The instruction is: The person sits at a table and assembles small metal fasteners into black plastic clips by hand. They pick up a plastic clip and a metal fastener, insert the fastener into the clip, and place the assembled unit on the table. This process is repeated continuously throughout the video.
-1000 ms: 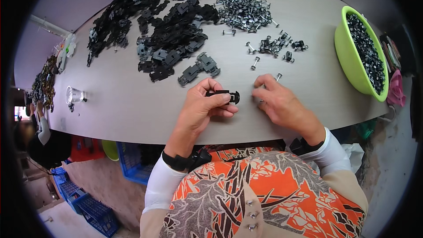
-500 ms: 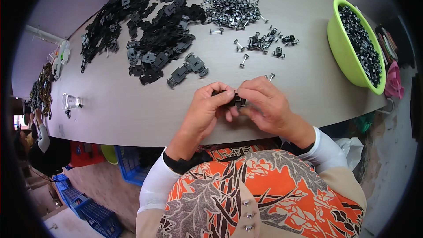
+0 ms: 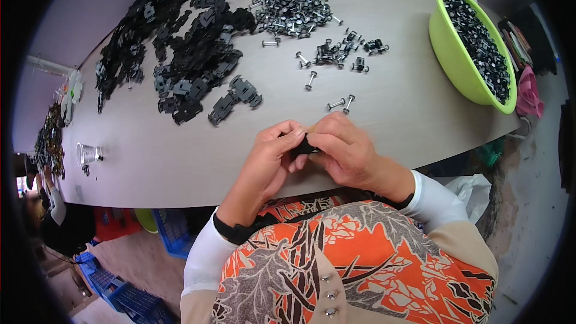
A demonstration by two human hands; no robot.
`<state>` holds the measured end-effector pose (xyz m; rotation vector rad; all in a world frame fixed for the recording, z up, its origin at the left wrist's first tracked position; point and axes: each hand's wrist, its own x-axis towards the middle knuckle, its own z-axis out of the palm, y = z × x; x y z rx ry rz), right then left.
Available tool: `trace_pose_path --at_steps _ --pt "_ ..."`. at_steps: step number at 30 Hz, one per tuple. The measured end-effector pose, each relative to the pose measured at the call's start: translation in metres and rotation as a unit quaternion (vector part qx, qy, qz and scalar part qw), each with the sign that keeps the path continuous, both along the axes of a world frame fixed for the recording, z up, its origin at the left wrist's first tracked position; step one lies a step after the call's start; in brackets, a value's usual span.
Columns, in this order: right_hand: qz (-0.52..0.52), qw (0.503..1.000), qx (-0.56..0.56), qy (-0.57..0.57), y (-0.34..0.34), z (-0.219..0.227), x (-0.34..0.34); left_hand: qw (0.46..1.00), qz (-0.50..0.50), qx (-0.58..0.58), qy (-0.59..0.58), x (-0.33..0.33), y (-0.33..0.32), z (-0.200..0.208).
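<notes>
Close to the table's near edge, my left hand (image 3: 275, 153) pinches a small black plastic toy car chassis (image 3: 303, 146) between thumb and fingers. My right hand (image 3: 345, 147) is closed at the right end of the same chassis, its fingertips covering much of it. Whether a wheel axle is also between the fingers is hidden. Just beyond my hands lie two loose wheel axles (image 3: 342, 104), metal rods with a dark wheel at each end. Farther off sit a pair of grey chassis parts (image 3: 235, 99) and a small cluster of black wheeled pieces (image 3: 336, 53).
A large heap of black and grey chassis parts (image 3: 198, 54) spreads over the left back. Beside it is a pile of wheel axles (image 3: 294, 9). A lime-green basin (image 3: 447, 54) full of small pieces stands at right. A clear cup (image 3: 87, 154) and another person's arm (image 3: 57, 204) are at left.
The whole view has shifted, so the table's things appear farther left. The chassis has turned in my fingers, and my hands have drawn closer together around it.
</notes>
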<state>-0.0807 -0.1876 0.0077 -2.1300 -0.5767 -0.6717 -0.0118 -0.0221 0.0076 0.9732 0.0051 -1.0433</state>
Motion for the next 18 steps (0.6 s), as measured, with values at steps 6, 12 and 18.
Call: trace_pose_path --at_steps 6,12,18 --pt "-0.039 0.995 0.021 0.087 -0.048 0.008 0.008 0.999 0.003 0.020 -0.025 0.001 0.001 -0.001" --pt "-0.217 0.962 -0.113 0.119 -0.103 0.013 0.043 0.999 0.002 0.027 -0.030 0.004 -0.002 0.001" --pt "-0.120 0.969 -0.184 0.112 -0.117 0.007 0.050 0.999 -0.017 0.019 -0.028 0.006 0.003 0.000"
